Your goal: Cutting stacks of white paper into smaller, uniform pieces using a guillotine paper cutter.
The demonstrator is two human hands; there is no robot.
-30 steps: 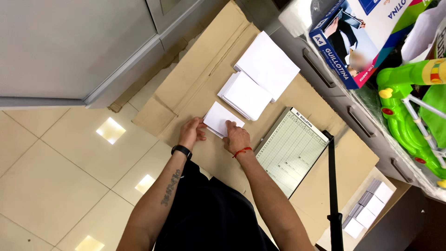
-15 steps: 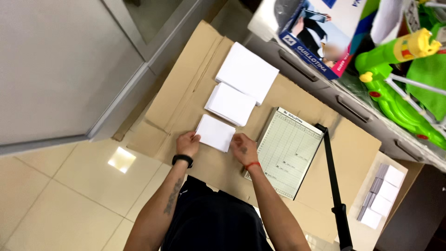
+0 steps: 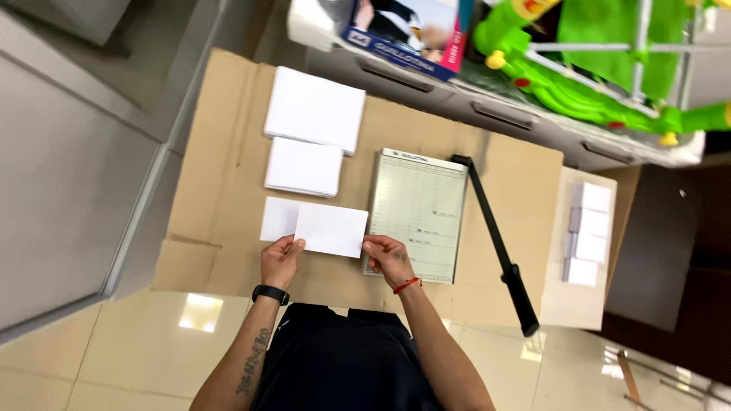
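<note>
Holding a white paper card (image 3: pixel 331 230) by its short ends, the left hand (image 3: pixel 279 261) and right hand (image 3: pixel 388 257) pinch it flat above the cardboard sheet's (image 3: pixel 213 152) near edge, long axis running left to right, beside a paper trimmer (image 3: pixel 417 213).

Green plastic toy (image 3: pixel 601 68) cut off by top and right edges. Held white card (image 3: pixel 331 230) hides part of the card (image 3: pixel 278 218) beneath it. Paper trimmer (image 3: pixel 417 213) grid markings too small to resolve.
</note>
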